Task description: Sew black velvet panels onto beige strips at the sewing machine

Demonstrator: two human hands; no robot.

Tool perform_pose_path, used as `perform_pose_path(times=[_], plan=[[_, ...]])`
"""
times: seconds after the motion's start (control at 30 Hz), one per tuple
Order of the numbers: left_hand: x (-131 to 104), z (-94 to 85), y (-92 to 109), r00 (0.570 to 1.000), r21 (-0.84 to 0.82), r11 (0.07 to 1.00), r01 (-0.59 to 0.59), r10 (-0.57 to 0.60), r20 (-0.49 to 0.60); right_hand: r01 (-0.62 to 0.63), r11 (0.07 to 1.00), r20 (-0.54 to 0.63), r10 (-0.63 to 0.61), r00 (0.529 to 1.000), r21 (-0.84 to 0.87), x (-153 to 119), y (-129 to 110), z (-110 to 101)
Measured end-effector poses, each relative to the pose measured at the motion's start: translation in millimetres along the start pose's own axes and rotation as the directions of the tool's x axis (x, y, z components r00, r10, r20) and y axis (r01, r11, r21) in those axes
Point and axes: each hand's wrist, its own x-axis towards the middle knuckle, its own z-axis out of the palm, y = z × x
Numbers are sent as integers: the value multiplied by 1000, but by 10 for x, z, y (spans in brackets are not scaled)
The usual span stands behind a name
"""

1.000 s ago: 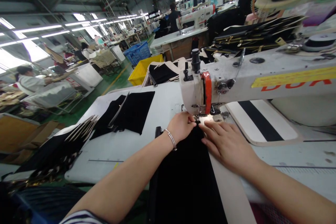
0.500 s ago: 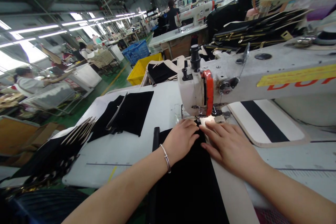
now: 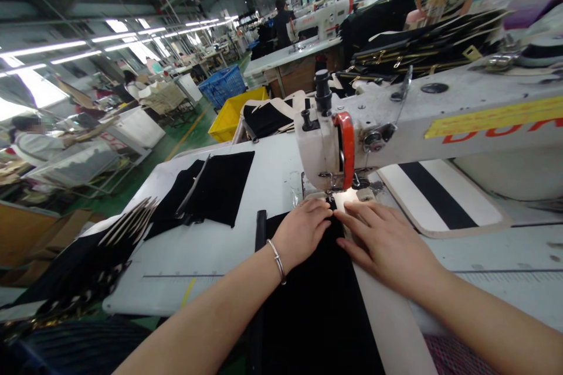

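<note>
My left hand (image 3: 304,227), with a bracelet on the wrist, lies on the black fabric (image 3: 323,316), its fingertips close to the presser foot (image 3: 329,200). Flat along the seam, my right hand (image 3: 387,240) rests with fingers stretched over the beige strip (image 3: 389,319) that borders the black fabric. Both hands are open and press the work down; neither is wrapped round it. A lit sewing machine head (image 3: 323,149) stands just beyond the fingertips. Its needle is too small to make out. The fabric hangs toward me, with a dark trim (image 3: 260,234) on its left edge.
Black pieces (image 3: 220,187) lie left on the white table (image 3: 176,293), beside a stack with beige edges (image 3: 127,222). A striped panel (image 3: 440,196) sits under the machine arm. Behind are a yellow crate (image 3: 235,114), a blue basket (image 3: 222,87) and piled black pieces with zips (image 3: 422,47).
The view has shifted slightly, so the surroundings sit a little further left. Both hands keep nearly the same place on the fabric; no clear feed of the cloth shows.
</note>
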Motion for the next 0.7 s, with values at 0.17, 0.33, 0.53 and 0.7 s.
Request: perform_pose_path(times=[0.17,0.33,0.53,0.7], plan=[[-399,-194,306,980,-37,998,-40,47,194,93,996,-22,-92,996,10,-401,-209,-130],[-1056,-337,818,904,-94,987,-134,160,397,260,965,-95,-262,960,-32,-1151,-503,-257],[-1228,-267,883,917,-12,985,-172,164,364,388,903,-1,-395,919,-184,-1351,-599,-300],[-1210,-312,860,915,-18,986,-166,161,370,408,883,-42,-428,903,-233,-1290,-614,-302]])
